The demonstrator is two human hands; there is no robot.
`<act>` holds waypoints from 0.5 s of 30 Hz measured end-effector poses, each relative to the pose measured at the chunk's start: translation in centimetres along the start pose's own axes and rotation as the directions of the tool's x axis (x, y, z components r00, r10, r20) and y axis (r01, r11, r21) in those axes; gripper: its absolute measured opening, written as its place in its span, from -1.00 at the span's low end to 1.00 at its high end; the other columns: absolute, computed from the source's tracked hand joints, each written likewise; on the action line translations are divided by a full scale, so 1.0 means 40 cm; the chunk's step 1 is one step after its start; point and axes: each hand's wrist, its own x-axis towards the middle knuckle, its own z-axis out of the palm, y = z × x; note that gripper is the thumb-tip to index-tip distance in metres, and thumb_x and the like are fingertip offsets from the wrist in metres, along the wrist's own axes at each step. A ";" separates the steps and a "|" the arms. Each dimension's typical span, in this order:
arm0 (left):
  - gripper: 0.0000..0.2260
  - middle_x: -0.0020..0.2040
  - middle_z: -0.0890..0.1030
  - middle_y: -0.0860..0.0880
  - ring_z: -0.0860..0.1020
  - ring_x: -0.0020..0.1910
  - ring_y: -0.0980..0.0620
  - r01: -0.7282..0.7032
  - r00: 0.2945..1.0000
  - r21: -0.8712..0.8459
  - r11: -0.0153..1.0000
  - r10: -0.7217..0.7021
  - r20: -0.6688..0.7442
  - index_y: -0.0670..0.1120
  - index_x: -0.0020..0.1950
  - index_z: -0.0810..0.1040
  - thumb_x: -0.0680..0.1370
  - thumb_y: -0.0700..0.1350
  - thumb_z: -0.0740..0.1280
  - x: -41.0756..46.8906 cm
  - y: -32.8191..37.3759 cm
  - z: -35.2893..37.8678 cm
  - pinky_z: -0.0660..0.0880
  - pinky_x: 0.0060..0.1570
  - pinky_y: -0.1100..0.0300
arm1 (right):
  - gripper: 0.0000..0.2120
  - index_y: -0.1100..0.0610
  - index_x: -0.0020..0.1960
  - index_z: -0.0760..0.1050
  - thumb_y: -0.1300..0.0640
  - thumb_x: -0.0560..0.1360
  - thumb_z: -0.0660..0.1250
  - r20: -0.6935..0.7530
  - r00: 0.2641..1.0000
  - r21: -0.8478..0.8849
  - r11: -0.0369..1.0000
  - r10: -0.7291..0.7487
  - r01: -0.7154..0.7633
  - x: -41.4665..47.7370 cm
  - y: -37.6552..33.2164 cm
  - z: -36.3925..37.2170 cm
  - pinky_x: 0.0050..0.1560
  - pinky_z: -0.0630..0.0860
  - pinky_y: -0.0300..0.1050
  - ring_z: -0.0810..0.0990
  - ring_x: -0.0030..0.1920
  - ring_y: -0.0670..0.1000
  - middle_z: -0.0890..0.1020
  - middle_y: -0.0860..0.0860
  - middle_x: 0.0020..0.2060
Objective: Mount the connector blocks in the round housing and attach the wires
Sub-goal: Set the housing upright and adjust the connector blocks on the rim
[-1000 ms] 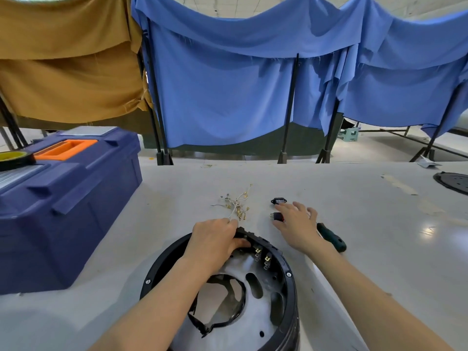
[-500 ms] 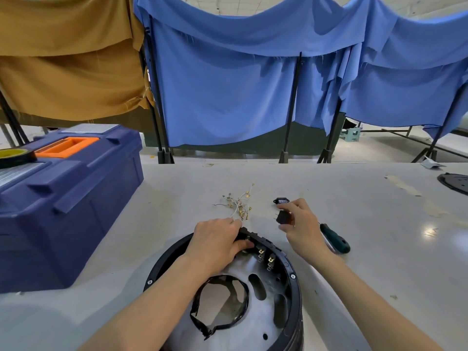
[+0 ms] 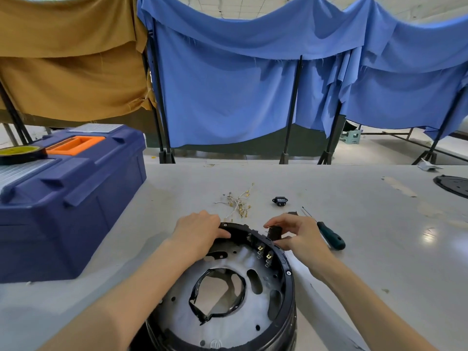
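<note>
The round black housing (image 3: 287,279) with a pale metal plate inside stands at the near edge of the table. My left hand (image 3: 196,230) grips its far rim. My right hand (image 3: 297,233) pinches a small black connector block (image 3: 274,231) right at the rim's outer far-right side. Two mounted blocks with brass terminals (image 3: 264,253) sit inside the rim just below it. Another black connector block (image 3: 279,201) lies on the table beyond. A bundle of thin wires with brass lugs (image 3: 238,203) lies behind the housing.
A green-handled screwdriver (image 3: 329,235) lies right of my right hand. A large blue toolbox (image 3: 68,196) with an orange handle and a tape roll (image 3: 20,153) fills the left. A black disc (image 3: 453,186) lies at the far right edge. Cloth screens hang behind the table.
My right hand lifted a connector block from the table beside the screwdriver and carried it back to the housing's rim. My left hand stayed on the rim.
</note>
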 end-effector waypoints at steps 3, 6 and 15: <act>-0.66 0.08 0.55 -0.11 0.54 0.09 -0.18 -0.017 0.998 0.055 0.998 0.020 -0.061 -0.07 0.08 0.50 0.61 0.19 0.18 0.008 0.019 0.005 0.29 -0.16 0.12 | -0.59 0.11 -0.20 0.67 0.59 0.26 0.37 0.015 0.999 -0.053 0.998 0.033 -0.032 -0.011 -0.014 -0.014 -0.32 0.51 -0.28 0.57 -0.23 0.04 0.67 0.16 -0.21; -0.73 0.02 0.57 -0.06 0.55 0.04 -0.13 -0.060 0.991 0.112 0.992 0.072 -0.112 -0.02 0.00 0.47 0.61 0.17 0.21 0.019 0.038 0.008 0.21 -0.15 0.14 | -0.60 0.09 -0.22 0.67 0.58 0.27 0.36 0.056 0.991 -0.125 0.986 0.121 -0.114 -0.023 -0.031 -0.038 -0.34 0.49 -0.28 0.54 -0.38 -0.01 0.65 0.14 -0.30; -0.53 0.28 0.39 -0.07 0.34 0.28 -0.09 -0.030 0.957 -0.003 1.000 0.028 -0.290 -0.04 0.43 0.27 0.60 0.13 0.22 0.008 0.089 0.021 0.26 0.23 0.08 | -0.66 0.33 -0.09 0.60 0.47 0.14 0.41 0.289 0.928 -0.027 0.971 0.234 -0.236 -0.058 -0.064 -0.063 -0.26 0.62 -0.02 0.58 -0.41 0.11 0.63 0.16 -0.32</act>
